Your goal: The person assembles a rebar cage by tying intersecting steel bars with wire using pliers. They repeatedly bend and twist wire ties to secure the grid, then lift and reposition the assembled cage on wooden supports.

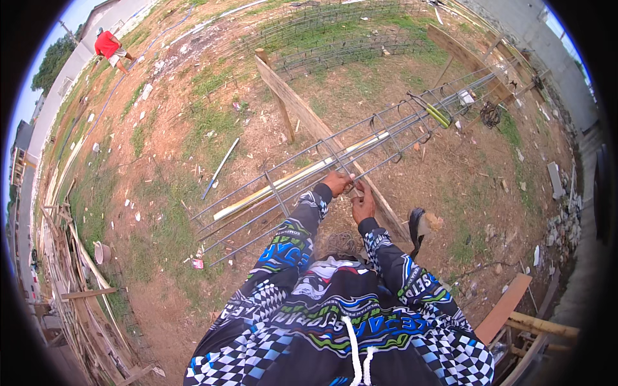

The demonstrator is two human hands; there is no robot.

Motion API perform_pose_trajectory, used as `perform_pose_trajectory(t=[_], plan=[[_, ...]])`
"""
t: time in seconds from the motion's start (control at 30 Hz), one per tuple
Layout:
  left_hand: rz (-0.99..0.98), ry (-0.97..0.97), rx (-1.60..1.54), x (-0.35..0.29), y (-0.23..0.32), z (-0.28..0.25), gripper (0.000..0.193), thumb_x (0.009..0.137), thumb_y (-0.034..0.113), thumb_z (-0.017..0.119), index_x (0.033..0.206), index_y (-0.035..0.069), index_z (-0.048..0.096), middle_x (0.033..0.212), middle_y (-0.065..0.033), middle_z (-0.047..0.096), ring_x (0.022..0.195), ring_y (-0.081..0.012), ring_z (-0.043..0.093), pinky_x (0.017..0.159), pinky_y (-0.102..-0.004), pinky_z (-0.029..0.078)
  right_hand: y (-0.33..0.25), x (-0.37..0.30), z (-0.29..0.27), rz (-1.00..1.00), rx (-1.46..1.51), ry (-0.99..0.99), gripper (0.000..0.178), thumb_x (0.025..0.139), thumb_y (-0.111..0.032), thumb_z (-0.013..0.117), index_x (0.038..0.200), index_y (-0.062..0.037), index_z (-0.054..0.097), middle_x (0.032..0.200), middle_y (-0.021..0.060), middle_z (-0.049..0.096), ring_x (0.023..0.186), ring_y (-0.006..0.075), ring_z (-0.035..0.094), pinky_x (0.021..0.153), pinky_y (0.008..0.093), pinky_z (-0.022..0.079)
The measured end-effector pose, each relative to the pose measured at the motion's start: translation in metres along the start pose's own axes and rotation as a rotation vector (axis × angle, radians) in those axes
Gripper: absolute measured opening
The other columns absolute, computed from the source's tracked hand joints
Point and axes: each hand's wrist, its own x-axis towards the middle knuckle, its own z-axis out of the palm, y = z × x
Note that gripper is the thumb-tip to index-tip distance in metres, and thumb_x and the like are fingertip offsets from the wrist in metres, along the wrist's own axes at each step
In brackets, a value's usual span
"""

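Note:
A long rebar cage (302, 153) of steel rods and square stirrups slants across in front of me, resting on a wooden plank (322, 132) set on posts. At the cage's near rod, where a stirrup crosses, my left hand (336, 184) has its fingers closed. Just right of it, my right hand (363, 203) is closed too, thumb and fingers pinched by the same rod. Whatever is between the fingertips is too small to make out. A pair of pincers with yellow-green handles (438, 116) lies on the cage farther right.
A second plank support (467, 58) carries the cage's far right end. Wire coils lie by the cage (490, 115) and near my chest (344, 243). More rebar cages (335, 55) lie on the grass beyond. Timber (84, 302) is piled left. A person in red (108, 45) stands far left.

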Motion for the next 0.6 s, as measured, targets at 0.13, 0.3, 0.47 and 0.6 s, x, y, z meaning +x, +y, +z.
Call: perform_pose_trajectory(t=[0.13, 0.3, 0.47, 0.6], plan=[[-0.188, -0.109, -0.259, -0.004, 0.014, 0.001, 0.046, 0.093, 0.047, 0.061, 0.091, 0.002, 0.067, 0.065, -0.0015, 0.056, 0.042, -0.0106, 0.042, 0.038, -0.0285, 0.033, -0.009, 0.0, -0.005, 0.218, 0.16, -0.172, 0.034, 0.089, -0.006, 0.054, 0.124, -0.0069, 0.053, 0.1, 0.0162, 0.065, 0.082, 0.0336, 0.065, 0.072, 0.0426, 0.051], [-0.173, -0.047, -0.225, -0.012, 0.02, -0.002, 0.043, 0.092, 0.045, 0.064, 0.082, 0.003, 0.066, 0.061, 0.0006, 0.053, 0.043, -0.0087, 0.04, 0.039, -0.0264, 0.029, -0.027, -0.002, -0.013, 0.023, -0.425, -0.012, 0.013, 0.089, -0.016, 0.06, 0.095, -0.0054, 0.056, 0.094, 0.0198, 0.06, 0.079, 0.0418, 0.059, 0.071, 0.0496, 0.047], [0.043, 0.161, -0.03, -0.019, 0.012, 0.003, 0.049, 0.09, 0.049, 0.063, 0.074, 0.003, 0.072, 0.058, -0.0062, 0.06, 0.047, -0.0152, 0.051, 0.049, -0.0346, 0.041, -0.075, -0.024, -0.043, -0.244, -0.582, 0.017, 0.016, 0.09, -0.021, 0.057, 0.089, -0.0055, 0.059, 0.086, 0.0206, 0.062, 0.081, 0.0409, 0.06, 0.071, 0.0508, 0.046], [0.098, 0.232, 0.205, -0.036, 0.034, 0.012, 0.049, 0.088, 0.052, 0.062, 0.076, 0.006, 0.076, 0.058, -0.0136, 0.063, 0.052, -0.0237, 0.058, 0.056, -0.039, 0.046, -0.087, -0.022, -0.059, 0.066, -0.518, -0.188, 0.015, 0.091, -0.022, 0.057, 0.094, -0.0066, 0.058, 0.084, 0.0196, 0.062, 0.081, 0.0393, 0.061, 0.069, 0.0508, 0.046]])
